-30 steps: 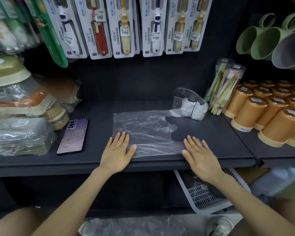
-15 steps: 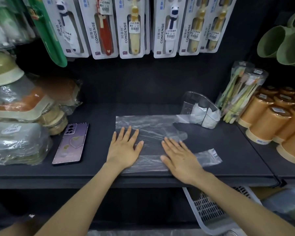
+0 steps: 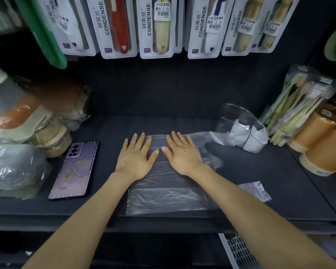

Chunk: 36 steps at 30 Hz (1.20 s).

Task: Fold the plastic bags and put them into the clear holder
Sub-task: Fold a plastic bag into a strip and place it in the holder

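A clear plastic bag (image 3: 169, 197) lies flat on the dark shelf (image 3: 260, 171), reaching from the front edge toward the back. My left hand (image 3: 137, 158) and my right hand (image 3: 181, 154) lie side by side on its far half, fingers straight and spread, palms pressing the film down. One handle of the bag (image 3: 257, 191) sticks out to the right near my right forearm. The clear holder (image 3: 239, 121) stands at the back right with folded white bags (image 3: 248, 134) inside it.
A purple phone (image 3: 75, 169) lies left of the bag. Wrapped goods (image 3: 17, 142) crowd the left end; orange cups (image 3: 322, 148) and packed toothbrushes (image 3: 297, 105) stand on the right. Toothbrush packs (image 3: 159, 26) hang above. A white basket (image 3: 239, 251) sits below the shelf.
Both hands slid away from the front edge toward the back of the bag and came close together. My right hand moved left onto the film. The camera moved nearer.
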Each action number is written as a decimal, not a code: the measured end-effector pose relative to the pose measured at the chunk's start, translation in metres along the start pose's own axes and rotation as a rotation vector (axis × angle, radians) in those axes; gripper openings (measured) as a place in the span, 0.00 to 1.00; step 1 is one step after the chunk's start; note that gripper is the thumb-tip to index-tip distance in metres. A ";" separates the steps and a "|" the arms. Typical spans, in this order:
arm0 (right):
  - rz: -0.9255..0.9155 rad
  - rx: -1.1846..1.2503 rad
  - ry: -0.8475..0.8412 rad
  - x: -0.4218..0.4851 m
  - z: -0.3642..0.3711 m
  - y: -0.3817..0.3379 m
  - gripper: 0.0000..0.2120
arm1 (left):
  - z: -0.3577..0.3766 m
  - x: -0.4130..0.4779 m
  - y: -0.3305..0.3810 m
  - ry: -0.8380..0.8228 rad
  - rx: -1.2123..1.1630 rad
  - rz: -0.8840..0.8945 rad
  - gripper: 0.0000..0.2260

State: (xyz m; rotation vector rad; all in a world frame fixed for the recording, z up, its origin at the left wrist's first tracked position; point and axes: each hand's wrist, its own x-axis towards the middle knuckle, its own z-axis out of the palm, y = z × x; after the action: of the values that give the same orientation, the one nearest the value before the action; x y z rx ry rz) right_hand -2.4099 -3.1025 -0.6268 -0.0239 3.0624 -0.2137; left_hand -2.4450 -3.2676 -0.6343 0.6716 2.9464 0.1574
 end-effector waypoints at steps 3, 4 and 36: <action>0.086 -0.010 0.021 -0.009 0.000 0.043 0.27 | 0.002 0.000 -0.002 0.007 0.010 -0.002 0.29; 0.117 -0.009 0.022 -0.014 -0.002 0.056 0.27 | 0.002 0.000 -0.002 0.005 0.011 0.001 0.29; 0.052 0.839 -0.283 -0.182 -0.065 0.001 0.08 | -0.026 -0.163 -0.003 0.178 -0.879 0.291 0.07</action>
State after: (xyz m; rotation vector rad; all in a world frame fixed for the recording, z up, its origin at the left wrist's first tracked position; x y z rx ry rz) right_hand -2.2328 -3.0887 -0.5495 0.0656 2.4597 -1.3195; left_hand -2.3040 -3.3435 -0.5943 0.9248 2.4838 1.4727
